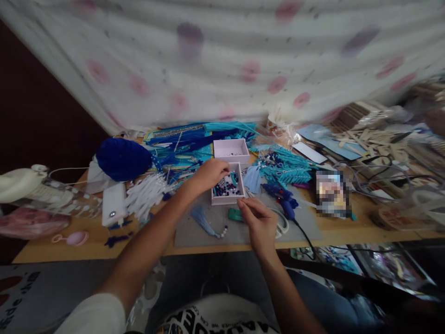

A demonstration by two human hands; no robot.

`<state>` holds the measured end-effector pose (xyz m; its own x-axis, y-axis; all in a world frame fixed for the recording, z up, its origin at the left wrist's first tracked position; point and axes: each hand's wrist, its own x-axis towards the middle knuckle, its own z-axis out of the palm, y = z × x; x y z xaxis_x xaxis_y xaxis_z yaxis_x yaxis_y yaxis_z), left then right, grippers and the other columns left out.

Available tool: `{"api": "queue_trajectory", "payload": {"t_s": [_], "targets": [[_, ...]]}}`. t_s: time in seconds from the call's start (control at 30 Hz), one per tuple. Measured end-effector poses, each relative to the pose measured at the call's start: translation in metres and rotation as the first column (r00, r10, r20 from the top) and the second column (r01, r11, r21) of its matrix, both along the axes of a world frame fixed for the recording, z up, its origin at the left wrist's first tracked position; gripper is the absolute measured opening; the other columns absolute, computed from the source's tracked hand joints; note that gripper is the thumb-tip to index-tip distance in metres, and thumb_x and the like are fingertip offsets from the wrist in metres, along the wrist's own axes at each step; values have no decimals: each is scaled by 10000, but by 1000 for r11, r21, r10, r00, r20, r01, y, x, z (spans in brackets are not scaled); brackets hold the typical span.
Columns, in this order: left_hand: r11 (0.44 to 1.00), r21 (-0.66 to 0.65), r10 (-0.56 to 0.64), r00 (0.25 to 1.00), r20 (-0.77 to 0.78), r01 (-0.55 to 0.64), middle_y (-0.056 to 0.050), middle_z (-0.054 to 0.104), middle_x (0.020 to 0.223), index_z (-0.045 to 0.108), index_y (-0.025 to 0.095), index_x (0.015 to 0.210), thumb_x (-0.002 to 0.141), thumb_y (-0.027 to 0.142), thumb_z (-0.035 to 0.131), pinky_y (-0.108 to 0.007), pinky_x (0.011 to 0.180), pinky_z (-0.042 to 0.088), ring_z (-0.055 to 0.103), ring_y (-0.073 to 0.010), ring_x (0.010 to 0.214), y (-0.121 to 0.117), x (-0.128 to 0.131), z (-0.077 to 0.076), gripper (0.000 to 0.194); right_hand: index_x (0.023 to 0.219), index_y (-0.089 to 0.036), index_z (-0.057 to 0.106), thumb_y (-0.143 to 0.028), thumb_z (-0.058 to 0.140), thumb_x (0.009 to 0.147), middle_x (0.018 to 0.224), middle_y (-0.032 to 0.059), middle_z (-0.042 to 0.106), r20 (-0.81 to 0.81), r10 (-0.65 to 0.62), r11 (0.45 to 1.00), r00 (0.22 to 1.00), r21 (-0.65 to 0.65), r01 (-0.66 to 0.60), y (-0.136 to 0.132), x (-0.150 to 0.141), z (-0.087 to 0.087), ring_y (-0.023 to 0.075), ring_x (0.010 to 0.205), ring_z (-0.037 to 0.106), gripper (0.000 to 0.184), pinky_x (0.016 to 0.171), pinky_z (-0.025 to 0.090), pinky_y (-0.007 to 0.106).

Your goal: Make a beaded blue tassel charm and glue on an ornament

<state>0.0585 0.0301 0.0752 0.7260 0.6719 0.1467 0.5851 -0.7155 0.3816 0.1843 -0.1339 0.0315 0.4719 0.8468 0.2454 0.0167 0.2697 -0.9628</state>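
the left hand is above the left side of a pale box, and its fingers are bent and drawn near together over the small beads which lie inside. i cannot tell if these fingers have hold of a bead. the right hand is just in front of the near right corner of this box; its thumb and index finger come close together at the tips, but i cannot tell if something tiny is between them. a 2nd pale box stands directly behind the 1st. on the grey mat, 1 light blue tassel with some beads at its end lies to the left of the right hand. near this hand are also scissors and, further to the right, a blue glue gun. the mat lies on the wooden table.
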Motion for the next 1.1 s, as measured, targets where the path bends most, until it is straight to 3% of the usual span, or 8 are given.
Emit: {"api": "queue_trajectory", "payload": {"t_s": [0.1, 0.17, 0.3, 0.43, 0.53, 0.73, 0.93, 1.1], "targets": [[949, -307, 226, 823, 521, -67, -71, 769, 857, 769, 163, 900, 845, 297, 695, -282, 728, 528, 693, -180, 763, -46, -29, 0, 162, 819, -248, 813, -296, 777, 813, 765, 13, 688, -22, 28, 1000, 999, -4, -28, -2, -3, 9, 125, 610, 558, 61, 499, 397, 243], [858, -514, 378, 658, 651, 15, -59, 763, 804, 761, 166, 855, 796, 316, 752, -268, 684, 539, 692, -168, 710, -79, -43, -9, 161, 829, -246, 812, -309, 780, 815, 789, 12, 699, -68, 74, 997, 995, -14, -75, -4, -8, 14, 96, 525, 510, 72, 432, 360, 230], [662, -726, 614, 419, 669, 188, -32, 740, 721, 741, 163, 776, 689, 282, 853, -251, 668, 551, 686, -143, 659, -123, -52, -27, 185, 814, -233, 806, -317, 793, 805, 801, 18, 730, -126, 141, 989, 982, -21, -144, -11, -22, 22, 74, 445, 489, 85, 395, 379, 230], [526, -771, 755, 222, 618, 359, -12, 735, 725, 738, 163, 799, 578, 288, 933, -241, 640, 544, 657, -116, 613, -136, -53, -33, 320, 822, -224, 801, -295, 793, 807, 766, 13, 724, -110, 175, 984, 978, -15, -177, -20, -36, 30, 77, 438, 519, 72, 397, 416, 227], [449, -760, 803, 161, 574, 470, -1, 706, 664, 724, 159, 750, 525, 316, 964, -227, 585, 508, 603, -93, 553, -141, -56, -34, 365, 817, -216, 796, -256, 793, 803, 783, 12, 716, -76, 182, 983, 980, -6, -183, -28, -43, 37, 77, 448, 546, 42, 405, 437, 223], [428, -672, 824, 43, 564, 604, 38, 629, 612, 720, 176, 744, 577, 368, 953, -199, 568, 475, 531, -54, 531, -152, -54, -40, 345, 808, -222, 787, -255, 778, 818, 822, 20, 728, -46, 244, 970, 969, 6, -244, -36, -52, 42, 87, 503, 572, 36, 431, 466, 219], [356, -681, 850, 80, 520, 640, 28, 657, 633, 725, 196, 783, 582, 307, 952, -217, 551, 500, 579, -91, 574, -159, -52, -48, 323, 833, -239, 796, -237, 764, 835, 834, 28, 723, -8, 259, 966, 966, 21, -259, -37, -54, 40, 118, 603, 614, 32, 478, 491, 231], [350, -693, 850, 97, 518, 631, 18, 688, 692, 714, 192, 815, 613, 273, 927, -234, 561, 519, 606, -104, 600, -161, -53, -54, 304, 837, -245, 800, -227, 755, 844, 828, 22, 717, -27, 269, 963, 963, 24, -268, -37, -51, 38, 109, 584, 608, 49, 476, 498, 228]]}}
